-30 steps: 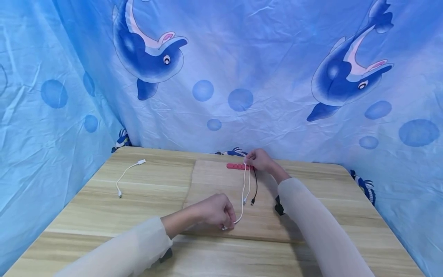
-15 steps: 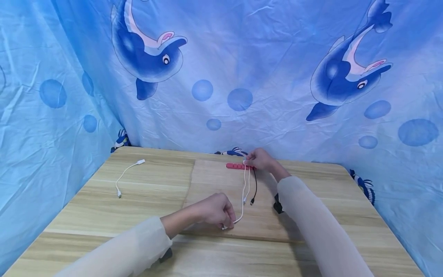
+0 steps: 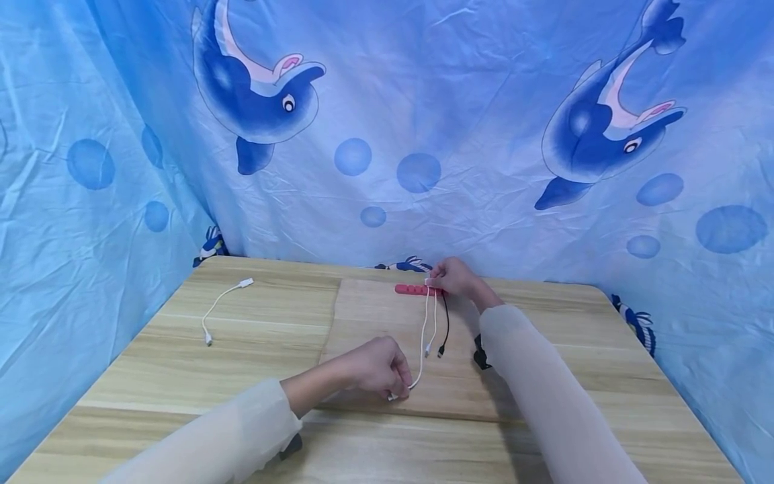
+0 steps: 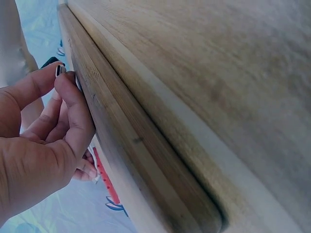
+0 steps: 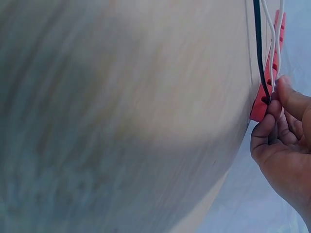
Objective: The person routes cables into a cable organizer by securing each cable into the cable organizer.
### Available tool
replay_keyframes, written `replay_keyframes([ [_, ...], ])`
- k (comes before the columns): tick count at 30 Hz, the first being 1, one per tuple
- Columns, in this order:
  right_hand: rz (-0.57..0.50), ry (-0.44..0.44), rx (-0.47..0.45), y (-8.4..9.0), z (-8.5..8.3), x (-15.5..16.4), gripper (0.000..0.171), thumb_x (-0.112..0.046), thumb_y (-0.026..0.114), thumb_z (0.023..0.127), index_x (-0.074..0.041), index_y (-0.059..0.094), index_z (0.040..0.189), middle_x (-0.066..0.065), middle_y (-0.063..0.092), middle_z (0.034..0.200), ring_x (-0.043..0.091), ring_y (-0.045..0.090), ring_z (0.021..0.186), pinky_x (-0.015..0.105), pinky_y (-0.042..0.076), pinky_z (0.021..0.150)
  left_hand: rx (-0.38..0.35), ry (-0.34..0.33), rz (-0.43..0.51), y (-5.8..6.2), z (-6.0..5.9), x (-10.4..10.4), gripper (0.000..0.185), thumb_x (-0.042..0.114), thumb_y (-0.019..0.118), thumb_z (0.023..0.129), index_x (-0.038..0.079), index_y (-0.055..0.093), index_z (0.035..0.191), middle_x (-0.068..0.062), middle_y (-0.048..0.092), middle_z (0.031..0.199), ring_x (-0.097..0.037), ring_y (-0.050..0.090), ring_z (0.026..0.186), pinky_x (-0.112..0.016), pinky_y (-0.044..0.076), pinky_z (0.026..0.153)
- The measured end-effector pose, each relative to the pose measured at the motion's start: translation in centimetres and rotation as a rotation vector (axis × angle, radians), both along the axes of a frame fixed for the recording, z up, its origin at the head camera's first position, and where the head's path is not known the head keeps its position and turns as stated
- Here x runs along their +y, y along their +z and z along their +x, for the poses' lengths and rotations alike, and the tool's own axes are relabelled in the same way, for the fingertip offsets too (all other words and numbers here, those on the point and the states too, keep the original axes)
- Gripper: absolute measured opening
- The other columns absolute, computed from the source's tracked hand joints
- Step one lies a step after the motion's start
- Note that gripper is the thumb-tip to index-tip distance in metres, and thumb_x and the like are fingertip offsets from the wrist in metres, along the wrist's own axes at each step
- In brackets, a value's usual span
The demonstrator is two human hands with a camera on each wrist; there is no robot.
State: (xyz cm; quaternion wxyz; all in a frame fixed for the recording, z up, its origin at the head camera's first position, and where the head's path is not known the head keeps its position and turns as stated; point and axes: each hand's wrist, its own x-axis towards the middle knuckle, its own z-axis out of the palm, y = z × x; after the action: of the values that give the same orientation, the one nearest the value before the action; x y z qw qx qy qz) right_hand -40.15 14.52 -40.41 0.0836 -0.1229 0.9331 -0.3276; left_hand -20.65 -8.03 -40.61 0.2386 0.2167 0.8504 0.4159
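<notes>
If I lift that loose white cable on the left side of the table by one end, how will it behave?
The loose white cable lies in a slack curve on the wooden table, so it is probably floppy and would dangle. It looks thin and short, so likely very light. Its small plug ends might snag or swing.

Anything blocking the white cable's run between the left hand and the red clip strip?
Nothing visible. The left hand pinches the near end of the white cable, which runs over bare wooden board to the red clip strip, where the right hand holds it. The black cable lies alongside it, to the right.
</notes>
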Motion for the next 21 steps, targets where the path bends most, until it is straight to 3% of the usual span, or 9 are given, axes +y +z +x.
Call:
replay_keyframes([
  [11, 0.056, -0.032, 0.003, -0.1, -0.3, -0.4, 0.016, -0.021, 0.072, 0.097, -0.004, 0.072, 0.096, 0.006, 0.065, 0.088, 0.021, 0.057, 0.085, 0.032, 0.048, 0.077, 0.088, -0.117, -0.085, 0.5, -0.3, 0.5, 0.017, -0.004, 0.078, 0.083, 0.009, 0.074, 0.072, 0.003, 0.067, 0.063, -0.008, 0.060, 0.057, -0.021, 0.047, 0.053],
  [21, 0.110, -0.041, -0.009, -0.2, -1.1, -0.7, 0.012, -0.016, 0.072, 0.096, -0.004, 0.073, 0.094, 0.006, 0.065, 0.087, 0.020, 0.057, 0.082, 0.029, 0.047, 0.073, 0.207, -0.219, -0.147, 1.1, -0.6, 2.0, 0.011, -0.001, 0.080, 0.079, 0.007, 0.075, 0.073, 0.008, 0.066, 0.061, -0.003, 0.059, 0.057, -0.018, 0.050, 0.061],
])
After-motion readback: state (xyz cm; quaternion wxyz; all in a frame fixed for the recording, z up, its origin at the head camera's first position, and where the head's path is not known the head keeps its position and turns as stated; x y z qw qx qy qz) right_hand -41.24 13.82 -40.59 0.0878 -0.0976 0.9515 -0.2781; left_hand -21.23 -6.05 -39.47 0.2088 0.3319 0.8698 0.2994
